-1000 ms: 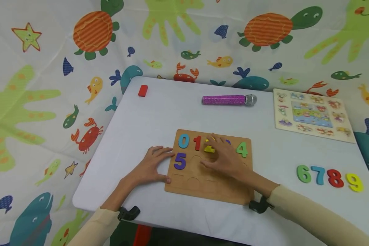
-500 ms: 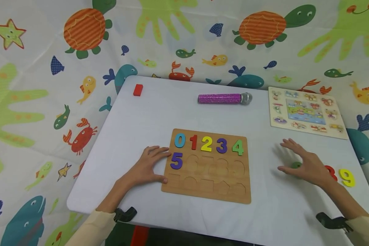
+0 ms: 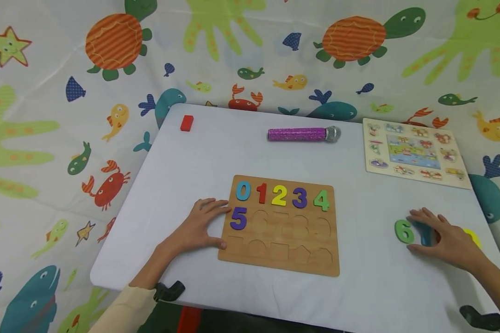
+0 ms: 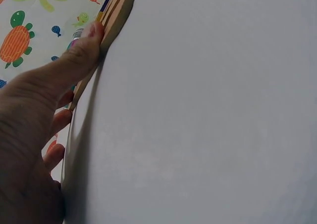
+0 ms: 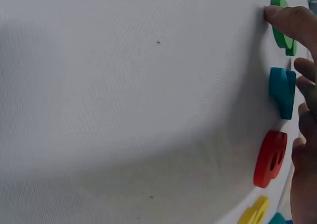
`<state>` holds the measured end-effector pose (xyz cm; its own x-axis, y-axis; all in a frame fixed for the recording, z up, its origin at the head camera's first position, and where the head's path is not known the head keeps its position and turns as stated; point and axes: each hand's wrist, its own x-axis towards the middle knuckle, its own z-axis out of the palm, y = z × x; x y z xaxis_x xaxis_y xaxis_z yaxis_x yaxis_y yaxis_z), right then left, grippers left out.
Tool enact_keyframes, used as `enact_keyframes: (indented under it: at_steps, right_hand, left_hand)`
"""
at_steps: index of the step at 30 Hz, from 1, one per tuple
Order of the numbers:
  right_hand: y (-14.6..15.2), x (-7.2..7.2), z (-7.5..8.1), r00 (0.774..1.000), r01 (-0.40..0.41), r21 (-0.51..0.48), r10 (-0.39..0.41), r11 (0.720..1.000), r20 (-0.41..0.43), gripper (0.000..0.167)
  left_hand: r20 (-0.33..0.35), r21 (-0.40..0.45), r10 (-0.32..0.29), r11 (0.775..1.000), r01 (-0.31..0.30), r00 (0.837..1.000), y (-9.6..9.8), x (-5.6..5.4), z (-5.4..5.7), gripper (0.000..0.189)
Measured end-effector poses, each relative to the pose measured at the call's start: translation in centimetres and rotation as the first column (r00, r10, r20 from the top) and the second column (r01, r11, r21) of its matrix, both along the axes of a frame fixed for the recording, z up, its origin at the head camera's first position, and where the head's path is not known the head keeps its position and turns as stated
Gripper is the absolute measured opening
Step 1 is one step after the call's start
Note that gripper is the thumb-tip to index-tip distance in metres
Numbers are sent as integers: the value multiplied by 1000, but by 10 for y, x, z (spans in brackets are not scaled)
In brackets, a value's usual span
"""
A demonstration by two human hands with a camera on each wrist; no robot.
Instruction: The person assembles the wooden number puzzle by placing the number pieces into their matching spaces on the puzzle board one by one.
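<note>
Four loose number pieces [image 5: 283, 92] lie on the tabletop [image 3: 183, 175] to the right of the wooden board [image 3: 270, 235]: green 6 [image 3: 404, 231], blue 7 [image 3: 426, 234], red 8 [image 5: 266, 157] and yellow 9 [image 5: 253, 214]. Your right hand [image 3: 447, 238] is spread above them, thumb and fingertips well apart with the blue 7 showing in the gap; you can't tell whether it touches any piece. To lift one cleanly, pinch it by its side edges and avoid nudging its close neighbours. Your left hand [image 3: 197, 226], also spread wide, rests at the board's left edge; let it brace lightly. Outlined slots [image 3: 259, 224] sit right of the purple 5 [image 3: 239, 218], so match shape to outline before pressing.
</note>
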<state>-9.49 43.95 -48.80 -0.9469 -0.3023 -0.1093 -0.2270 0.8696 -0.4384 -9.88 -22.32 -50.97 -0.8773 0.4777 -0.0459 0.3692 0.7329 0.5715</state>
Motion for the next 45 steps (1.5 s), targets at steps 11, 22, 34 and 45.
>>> enact_keyframes:
  at_steps: [11,22,34,45]
  right_hand:
    - [0,-2,-2,1000,19,-40,-18,999,19,83]
    - [-3,-1,-4,998,53,-51,-52,997,26,82]
    - [-37,-8,0,995,81,-119,-88,990,-53,82]
    - [-100,-30,7,994,-10,-187,-11,982,-108,76]
  left_hand:
    - [-2,6,6,1000,-6,1000,1,-1,-1,96]
    - [-2,3,1,1000,-1,1000,0,-1,-2,96]
    - [0,8,0,1000,0,1000,0,0,1,97]
    - [-12,4,-10,1000,10,1000,-1,0,0,97]
